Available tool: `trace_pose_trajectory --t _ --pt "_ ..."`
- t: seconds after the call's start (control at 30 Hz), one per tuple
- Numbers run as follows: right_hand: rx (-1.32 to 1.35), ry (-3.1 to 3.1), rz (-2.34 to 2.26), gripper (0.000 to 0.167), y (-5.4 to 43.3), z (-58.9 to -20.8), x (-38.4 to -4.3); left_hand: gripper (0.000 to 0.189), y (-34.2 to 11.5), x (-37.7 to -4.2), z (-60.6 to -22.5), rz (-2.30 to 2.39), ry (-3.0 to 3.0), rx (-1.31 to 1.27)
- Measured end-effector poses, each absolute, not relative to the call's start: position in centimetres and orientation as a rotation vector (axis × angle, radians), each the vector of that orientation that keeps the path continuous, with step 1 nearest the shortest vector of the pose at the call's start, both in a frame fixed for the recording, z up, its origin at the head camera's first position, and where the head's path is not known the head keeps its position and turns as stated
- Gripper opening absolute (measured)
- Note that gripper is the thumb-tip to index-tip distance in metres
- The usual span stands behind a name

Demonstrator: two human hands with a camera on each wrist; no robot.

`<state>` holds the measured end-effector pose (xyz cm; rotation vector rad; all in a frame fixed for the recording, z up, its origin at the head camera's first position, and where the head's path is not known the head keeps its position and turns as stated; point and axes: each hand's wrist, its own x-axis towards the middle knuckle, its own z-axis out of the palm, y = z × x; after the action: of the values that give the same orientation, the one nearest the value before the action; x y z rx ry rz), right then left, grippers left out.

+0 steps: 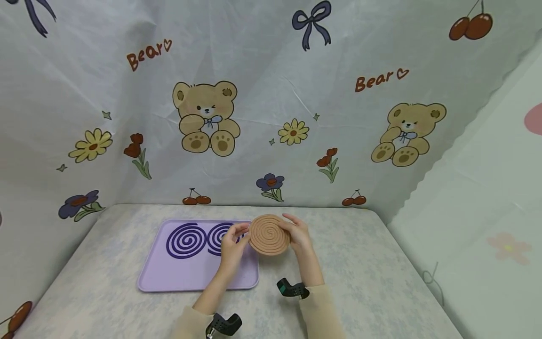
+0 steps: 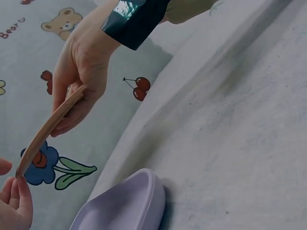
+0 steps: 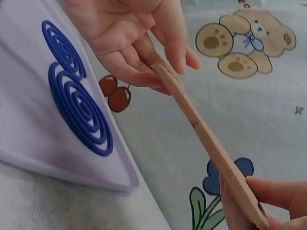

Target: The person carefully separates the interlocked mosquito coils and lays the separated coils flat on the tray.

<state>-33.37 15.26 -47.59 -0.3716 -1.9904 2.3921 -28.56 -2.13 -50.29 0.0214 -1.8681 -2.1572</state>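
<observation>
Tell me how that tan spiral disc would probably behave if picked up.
The tan spiral disc seems fairly stiff: edge-on, it looks nearly straight between the left hand and right hand. It's likely light, being thin. Its round outline suggests it might roll if stood on edge.

The left hand (image 1: 232, 245) and right hand (image 1: 298, 234) held a coiled tan disc (image 1: 269, 235); two purple spirals (image 1: 187, 240), seemingly touching, lay on a lilac tray (image 1: 173, 278).
</observation>
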Motion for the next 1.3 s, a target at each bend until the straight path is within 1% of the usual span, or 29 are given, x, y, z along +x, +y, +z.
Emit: trace_pose_trajectory --t 0.23,0.47,0.73,0.9,1.07,1.3 --pt "-0.264 -1.983 2.44 0.043 13.6 -46.7 -32.5 0.027 -4.1 -28.2 -49.5 -2.119 -1.849 0.039" --pt "-0.188 -1.998 2.496 0.044 12.2 -46.0 -31.6 0.026 -6.1 -26.9 -48.7 -2.123 -1.882 0.066" --pt "-0.107 -2.055 2.532 0.044 10.6 -45.0 -30.6 0.038 -8.0 -25.5 -47.6 -2.21 -1.911 0.072" --pt "-0.058 -2.05 2.561 0.043 9.9 -44.5 -29.8 0.044 -8.8 -24.9 -47.4 -2.181 -1.911 0.13" --pt "0.033 -2.079 2.567 0.048 9.4 -43.7 -28.8 0.049 -9.5 -24.4 -46.9 -2.164 -1.894 0.204" --pt "0.108 -2.121 2.549 0.056 9.0 -43.1 -28.1 0.047 -11.1 -24.0 -45.5 -2.273 -1.773 0.347"
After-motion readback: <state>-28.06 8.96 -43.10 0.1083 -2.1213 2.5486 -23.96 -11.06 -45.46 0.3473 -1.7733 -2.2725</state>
